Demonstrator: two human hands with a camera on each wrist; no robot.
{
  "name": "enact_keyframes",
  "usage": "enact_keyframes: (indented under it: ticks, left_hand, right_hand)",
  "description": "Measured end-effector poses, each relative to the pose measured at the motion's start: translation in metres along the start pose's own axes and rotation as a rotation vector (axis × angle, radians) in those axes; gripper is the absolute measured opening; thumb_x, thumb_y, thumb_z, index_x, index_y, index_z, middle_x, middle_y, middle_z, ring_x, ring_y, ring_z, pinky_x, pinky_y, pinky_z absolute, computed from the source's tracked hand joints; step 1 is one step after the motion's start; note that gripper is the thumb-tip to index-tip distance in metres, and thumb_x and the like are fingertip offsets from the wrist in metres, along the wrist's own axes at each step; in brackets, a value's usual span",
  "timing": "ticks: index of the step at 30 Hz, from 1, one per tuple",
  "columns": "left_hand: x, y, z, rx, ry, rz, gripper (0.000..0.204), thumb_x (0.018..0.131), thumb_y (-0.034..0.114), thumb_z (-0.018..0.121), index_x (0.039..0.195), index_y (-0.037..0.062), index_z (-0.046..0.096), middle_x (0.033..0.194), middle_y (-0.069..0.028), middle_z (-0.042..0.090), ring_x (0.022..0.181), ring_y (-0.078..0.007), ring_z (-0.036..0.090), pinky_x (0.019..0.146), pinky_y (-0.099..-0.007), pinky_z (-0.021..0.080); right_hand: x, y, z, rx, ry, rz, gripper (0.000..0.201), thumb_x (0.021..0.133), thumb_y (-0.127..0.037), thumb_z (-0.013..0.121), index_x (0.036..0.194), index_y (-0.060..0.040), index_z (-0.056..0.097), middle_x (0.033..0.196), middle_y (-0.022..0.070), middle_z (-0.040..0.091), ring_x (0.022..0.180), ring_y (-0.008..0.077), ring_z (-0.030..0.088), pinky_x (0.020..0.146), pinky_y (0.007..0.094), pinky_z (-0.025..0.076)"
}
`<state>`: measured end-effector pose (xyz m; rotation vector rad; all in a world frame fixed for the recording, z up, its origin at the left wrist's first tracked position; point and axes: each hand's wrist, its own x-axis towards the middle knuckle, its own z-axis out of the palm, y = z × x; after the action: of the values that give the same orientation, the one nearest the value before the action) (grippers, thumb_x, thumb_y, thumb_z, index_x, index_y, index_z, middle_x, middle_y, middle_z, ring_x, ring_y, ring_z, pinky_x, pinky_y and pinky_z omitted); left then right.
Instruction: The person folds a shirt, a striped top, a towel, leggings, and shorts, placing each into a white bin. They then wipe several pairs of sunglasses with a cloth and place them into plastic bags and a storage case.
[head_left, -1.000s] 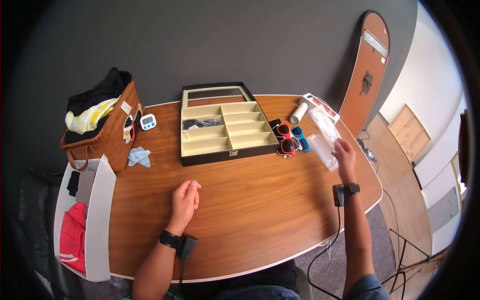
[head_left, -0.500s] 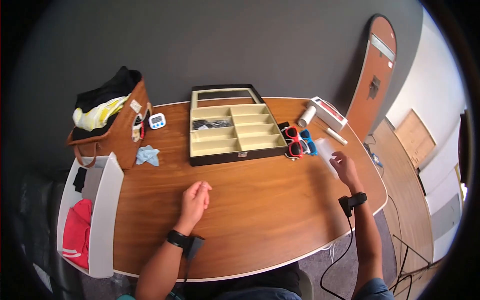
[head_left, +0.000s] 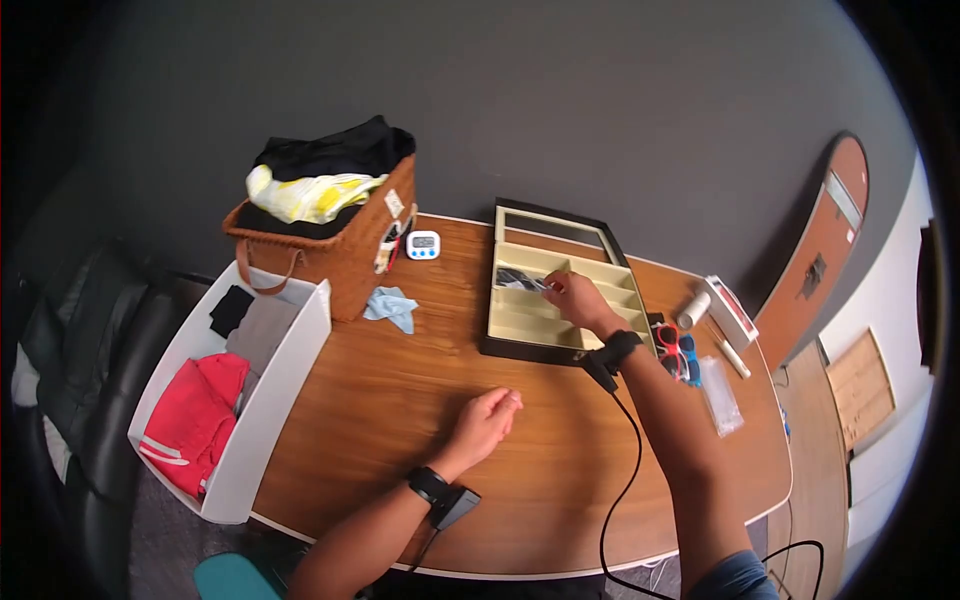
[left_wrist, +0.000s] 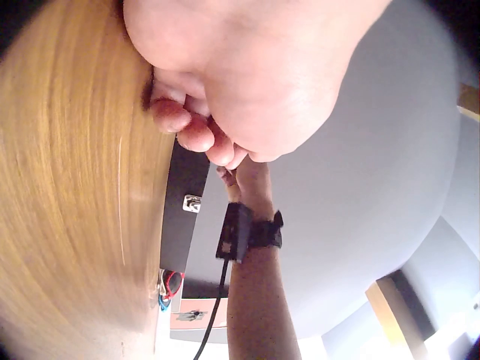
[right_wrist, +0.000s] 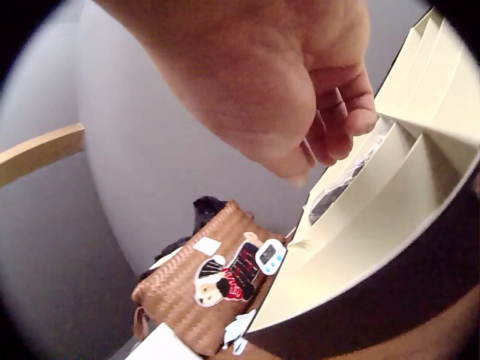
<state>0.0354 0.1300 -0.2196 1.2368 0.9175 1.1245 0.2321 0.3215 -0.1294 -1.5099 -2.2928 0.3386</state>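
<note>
My right hand (head_left: pixel 580 303) reaches over the left half of a black display case (head_left: pixel 535 350) with cream compartments. Its fingertips are right at a clear plastic bag (head_left: pixel 515 278) with something dark inside, lying in a left compartment. In the right wrist view the fingers (right_wrist: pixel 337 139) bend loosely above the bag (right_wrist: pixel 330 199), thumb apart from them. My left hand (head_left: pixel 485 430) rests near the table's middle, in front of the case, its fingers (left_wrist: pixel 196 135) loosely curled and holding nothing.
Right of the case lie red sunglasses (head_left: pixel 668 340), blue sunglasses (head_left: pixel 690 350), a clear plastic sleeve (head_left: pixel 720 395), a white tube (head_left: pixel 693 310) and a box (head_left: pixel 733 312). At left stand a wicker basket (head_left: pixel 350 260), timer (head_left: pixel 423 245), blue cloth (head_left: pixel 392 308) and white bin (head_left: pixel 300 380).
My right hand has moved left from the plastic at the table's right side to the case. One crumpled clear plastic piece there is gone from view. The head view has turned left.
</note>
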Motion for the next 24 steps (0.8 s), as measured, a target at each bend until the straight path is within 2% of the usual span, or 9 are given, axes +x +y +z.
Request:
enact_keyframes:
  ticks: [6,10,14,16,18,19,21,22,24]
  left_hand:
    - [0.001,-0.004,0.002,0.035,0.014,0.038,0.035,0.101,0.035,0.050,0.089,0.0026,0.059,0.059,0.0016,0.048,0.054,-0.0068,0.045,0.050,-0.0263,0.038]
    - [0.003,-0.008,0.001,0.080,0.013,0.059,0.037,0.101,0.036,0.049,0.089,0.0016,0.058,0.058,-0.0002,0.047,0.053,-0.0084,0.045,0.050,-0.0278,0.038]
    - [0.003,-0.005,0.001,0.075,0.005,0.057,0.037,0.101,0.036,0.049,0.089,0.0019,0.058,0.058,-0.0002,0.047,0.053,-0.0083,0.044,0.050,-0.0276,0.038]
    - [0.002,-0.006,0.000,0.037,-0.001,0.051,0.037,0.101,0.036,0.049,0.089,0.0020,0.058,0.057,0.0000,0.047,0.053,-0.0083,0.044,0.049,-0.0275,0.037]
    - [0.003,-0.007,0.000,0.045,-0.016,0.044,0.035,0.101,0.035,0.050,0.094,0.0019,0.059,0.061,0.0008,0.050,0.056,-0.0076,0.047,0.051,-0.0256,0.040]
    - [0.004,-0.007,0.000,0.044,-0.027,0.042,0.035,0.101,0.035,0.050,0.094,0.0019,0.059,0.061,0.0008,0.050,0.056,-0.0076,0.047,0.051,-0.0256,0.040]
    - [0.006,-0.007,0.000,-0.092,0.007,0.019,0.032,0.099,0.032,0.056,0.112,0.0028,0.054,0.080,-0.0021,0.056,0.068,-0.0079,0.053,0.057,-0.0247,0.046]
    - [0.007,-0.006,0.000,-0.088,-0.005,0.018,0.032,0.099,0.032,0.056,0.112,0.0028,0.054,0.080,-0.0021,0.056,0.068,-0.0079,0.053,0.057,-0.0247,0.046]
    - [0.008,-0.006,0.000,-0.164,0.125,0.181,0.040,0.097,0.021,0.058,0.129,0.0057,0.039,0.098,-0.0045,0.053,0.080,-0.0088,0.055,0.061,-0.0238,0.050]
  right_hand:
    - [0.059,0.015,0.031,-0.156,-0.108,0.070,0.037,0.082,-0.027,0.069,0.110,-0.0033,0.067,0.102,0.0198,0.069,0.098,0.0349,0.065,0.087,0.0403,0.050]
    - [0.078,0.019,0.034,-0.195,-0.223,0.124,0.032,0.079,-0.027,0.071,0.102,-0.0048,0.071,0.102,0.0174,0.069,0.098,0.0335,0.065,0.087,0.0387,0.051]
    - [0.075,0.008,0.028,-0.194,-0.187,0.135,0.025,0.078,-0.026,0.071,0.096,-0.0073,0.073,0.099,0.0168,0.069,0.093,0.0336,0.065,0.084,0.0389,0.051]
    - [0.072,0.007,0.020,-0.191,-0.132,0.094,0.022,0.080,-0.026,0.070,0.092,-0.0082,0.073,0.097,0.0168,0.067,0.094,0.0341,0.063,0.080,0.0410,0.052]
    - [0.056,-0.006,-0.002,-0.326,0.164,-0.163,0.015,0.082,-0.019,0.068,0.090,-0.0086,0.073,0.096,0.0161,0.064,0.099,0.0332,0.060,0.083,0.0414,0.050]
    - [0.045,-0.011,-0.012,-0.328,0.166,-0.152,0.015,0.082,-0.019,0.068,0.090,-0.0086,0.073,0.096,0.0161,0.064,0.099,0.0332,0.060,0.083,0.0414,0.050]
    - [0.023,-0.027,-0.033,0.024,0.227,-0.271,0.008,0.082,-0.011,0.067,0.088,-0.0075,0.071,0.097,0.0146,0.061,0.102,0.0318,0.056,0.088,0.0407,0.047]
    - [0.005,-0.042,-0.046,0.005,0.135,-0.327,0.006,0.080,-0.005,0.068,0.085,-0.0054,0.069,0.099,0.0135,0.061,0.102,0.0308,0.056,0.092,0.0388,0.045]
    - [-0.029,-0.045,-0.047,0.064,-0.087,-0.481,0.005,0.080,-0.006,0.068,0.085,-0.0041,0.067,0.100,0.0131,0.061,0.102,0.0312,0.057,0.092,0.0380,0.046]
